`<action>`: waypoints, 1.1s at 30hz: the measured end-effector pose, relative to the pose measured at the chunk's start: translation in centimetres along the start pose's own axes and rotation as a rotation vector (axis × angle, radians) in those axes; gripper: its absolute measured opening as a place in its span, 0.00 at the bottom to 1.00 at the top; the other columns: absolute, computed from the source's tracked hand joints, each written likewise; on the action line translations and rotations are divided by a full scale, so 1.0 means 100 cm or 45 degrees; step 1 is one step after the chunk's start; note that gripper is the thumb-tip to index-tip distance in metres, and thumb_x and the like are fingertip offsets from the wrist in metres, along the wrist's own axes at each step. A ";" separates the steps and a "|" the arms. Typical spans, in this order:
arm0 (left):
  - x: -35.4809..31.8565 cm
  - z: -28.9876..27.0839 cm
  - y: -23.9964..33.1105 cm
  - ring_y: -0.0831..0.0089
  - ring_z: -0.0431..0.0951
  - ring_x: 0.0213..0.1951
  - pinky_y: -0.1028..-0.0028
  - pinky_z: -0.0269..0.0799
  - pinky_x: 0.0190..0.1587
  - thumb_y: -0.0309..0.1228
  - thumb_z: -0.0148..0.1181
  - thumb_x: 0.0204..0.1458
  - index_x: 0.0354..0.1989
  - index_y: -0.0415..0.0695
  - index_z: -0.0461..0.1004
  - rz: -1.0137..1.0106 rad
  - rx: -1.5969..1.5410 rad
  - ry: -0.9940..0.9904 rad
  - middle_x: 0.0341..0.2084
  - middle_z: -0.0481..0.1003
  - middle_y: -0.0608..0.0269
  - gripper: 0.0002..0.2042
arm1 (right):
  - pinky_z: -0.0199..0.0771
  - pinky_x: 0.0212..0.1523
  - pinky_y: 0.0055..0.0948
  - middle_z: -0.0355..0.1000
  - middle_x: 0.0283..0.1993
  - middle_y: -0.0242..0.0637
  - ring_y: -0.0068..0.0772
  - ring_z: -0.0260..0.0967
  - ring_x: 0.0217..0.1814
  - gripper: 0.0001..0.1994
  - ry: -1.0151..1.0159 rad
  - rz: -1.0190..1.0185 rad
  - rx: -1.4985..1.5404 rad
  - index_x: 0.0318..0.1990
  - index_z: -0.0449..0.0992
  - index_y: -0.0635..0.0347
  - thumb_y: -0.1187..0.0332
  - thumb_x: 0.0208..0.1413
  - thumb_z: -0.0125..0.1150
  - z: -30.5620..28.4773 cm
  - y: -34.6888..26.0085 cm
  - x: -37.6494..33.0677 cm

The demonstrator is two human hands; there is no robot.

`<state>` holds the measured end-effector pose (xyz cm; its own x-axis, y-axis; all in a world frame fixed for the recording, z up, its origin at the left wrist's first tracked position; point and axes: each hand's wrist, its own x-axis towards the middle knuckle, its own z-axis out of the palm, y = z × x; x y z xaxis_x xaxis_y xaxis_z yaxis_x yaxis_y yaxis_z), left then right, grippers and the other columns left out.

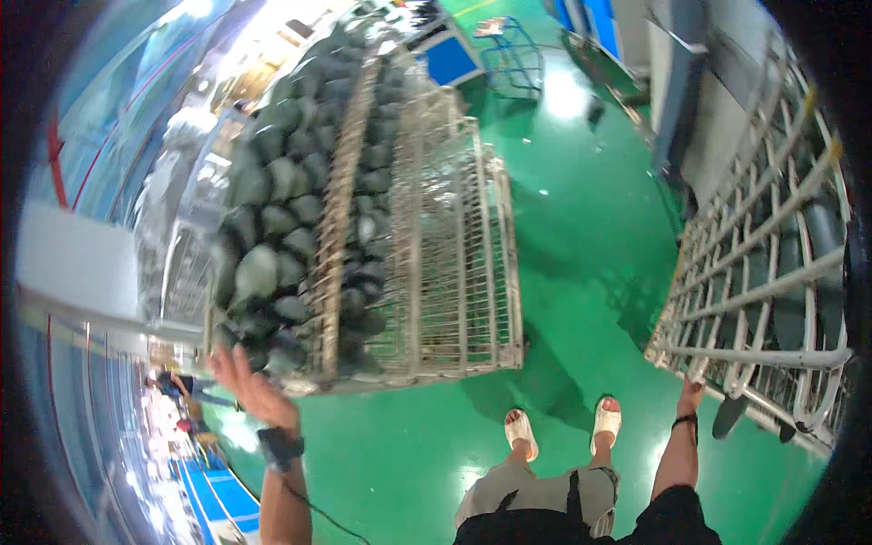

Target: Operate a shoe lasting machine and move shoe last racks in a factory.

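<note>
My left hand (256,389), with a dark band on its wrist, has its fingers stretched out at the near left corner of a pale wire rack (468,300). Stacked in that rack are many dark grey-green rounded pieces (282,182), whose kind is blurred; the fingertips are beside the lowest ones, and contact is unclear. At the right, my right hand (692,391) is closed on the near edge of a second wire cage (727,304). Its fingers are partly hidden by the bars. Dark rounded pieces also show inside that cage.
Between the racks runs a glossy green floor (572,272). A blue stool-like frame (513,59) and a blue-topped box (451,62) are at the far end. Grey cabinets (681,109) line the far right. Another person (177,383) is at the left, near blue tables (218,500).
</note>
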<state>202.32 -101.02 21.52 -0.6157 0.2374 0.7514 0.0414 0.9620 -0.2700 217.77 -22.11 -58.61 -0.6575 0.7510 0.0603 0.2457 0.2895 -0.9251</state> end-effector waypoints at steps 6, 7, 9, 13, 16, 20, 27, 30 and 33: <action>-0.002 -0.012 -0.007 0.46 0.45 0.74 0.43 0.35 0.72 0.49 0.33 0.68 0.70 0.59 0.62 0.018 0.060 0.061 0.72 0.55 0.58 0.25 | 0.69 0.26 0.35 0.74 0.23 0.37 0.30 0.71 0.23 0.12 -0.308 0.084 -0.801 0.27 0.77 0.63 0.68 0.60 0.53 0.076 -0.266 -0.191; -0.014 -0.003 -0.009 0.45 0.46 0.74 0.42 0.35 0.71 0.49 0.38 0.67 0.70 0.59 0.62 -0.055 0.012 0.082 0.73 0.55 0.58 0.25 | 0.69 0.27 0.34 0.74 0.23 0.37 0.28 0.71 0.24 0.12 -0.452 0.238 -0.440 0.27 0.76 0.63 0.68 0.61 0.54 0.085 -0.337 -0.212; -0.016 0.008 0.005 0.44 0.46 0.74 0.41 0.35 0.71 0.46 0.51 0.60 0.70 0.59 0.62 -0.122 -0.116 0.002 0.73 0.52 0.56 0.27 | 0.69 0.28 0.31 0.75 0.25 0.36 0.25 0.70 0.26 0.11 -0.688 0.387 0.171 0.28 0.77 0.63 0.68 0.61 0.56 0.105 -0.468 -0.241; -0.024 -0.013 -0.019 0.46 0.50 0.73 0.44 0.44 0.71 0.38 0.60 0.53 0.67 0.55 0.65 0.050 -0.702 -0.218 0.74 0.51 0.54 0.30 | 0.69 0.34 0.31 0.73 0.29 0.35 0.30 0.70 0.32 0.13 -0.932 0.104 0.728 0.33 0.76 0.65 0.64 0.65 0.55 0.169 -0.689 -0.316; -0.063 -0.036 -0.060 0.48 0.55 0.71 0.50 0.51 0.70 0.35 0.61 0.54 0.65 0.52 0.67 0.027 -0.847 -0.041 0.71 0.57 0.53 0.27 | 0.70 0.48 0.32 0.73 0.44 0.38 0.30 0.70 0.47 0.15 -0.850 -0.255 0.879 0.40 0.75 0.64 0.59 0.67 0.53 0.194 -0.804 -0.333; -0.097 -0.055 -0.161 0.47 0.60 0.68 0.52 0.55 0.68 0.33 0.59 0.56 0.61 0.43 0.69 -0.329 -0.613 0.174 0.65 0.65 0.50 0.24 | 0.67 0.60 0.39 0.70 0.59 0.41 0.35 0.67 0.59 0.21 -0.648 -0.322 0.967 0.56 0.72 0.65 0.55 0.70 0.47 0.227 -0.855 -0.326; -0.082 -0.027 -0.308 0.46 0.64 0.64 0.49 0.54 0.67 0.40 0.55 0.61 0.55 0.45 0.74 -0.616 -0.568 0.240 0.56 0.72 0.49 0.18 | 0.61 0.66 0.39 0.67 0.64 0.50 0.43 0.64 0.67 0.29 -0.616 -0.372 0.630 0.64 0.67 0.71 0.51 0.71 0.43 0.227 -0.912 -0.336; -0.069 0.010 -0.323 0.52 0.69 0.60 0.51 0.58 0.65 0.45 0.51 0.63 0.46 0.45 0.80 -0.563 -0.782 -0.269 0.49 0.77 0.51 0.18 | 0.66 0.61 0.39 0.72 0.59 0.50 0.41 0.68 0.62 0.25 -0.469 -0.465 0.425 0.62 0.69 0.69 0.54 0.71 0.45 0.231 -0.892 -0.312; -0.055 0.028 -0.321 0.57 0.78 0.41 0.54 0.66 0.52 0.45 0.50 0.62 0.26 0.46 0.81 -0.349 -0.419 -0.246 0.27 0.80 0.58 0.20 | 0.65 0.63 0.41 0.70 0.61 0.52 0.44 0.68 0.62 0.28 -0.480 -0.779 0.637 0.61 0.68 0.72 0.52 0.68 0.50 0.231 -0.857 -0.300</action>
<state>202.19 -133.62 24.39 -0.7729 -0.0306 0.6338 0.0850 0.9848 0.1513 199.97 -83.16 10.18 -0.7850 0.2774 0.5540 -0.5105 0.2169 -0.8321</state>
